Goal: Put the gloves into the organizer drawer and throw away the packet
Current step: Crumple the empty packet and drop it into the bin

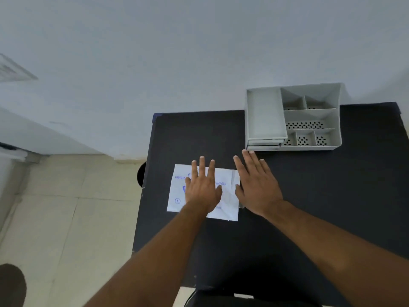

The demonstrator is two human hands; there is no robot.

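Note:
A flat white packet with blue print lies on the black table, near its left edge. My left hand is spread flat over the packet's middle, fingers apart. Just right of the packet, my right hand hovers flat with its thumb at the packet's right edge and its fingertips close to the organizer's drawers. The grey organizer stands at the back right of the table. Its stacked drawers sit on its left side, and open compartments fill its right side. No gloves are visible outside the packet.
The table stands against a pale wall. Beige tiled floor lies to the left. A dark round object shows just past the table's left edge. A black chair sits at the near edge.

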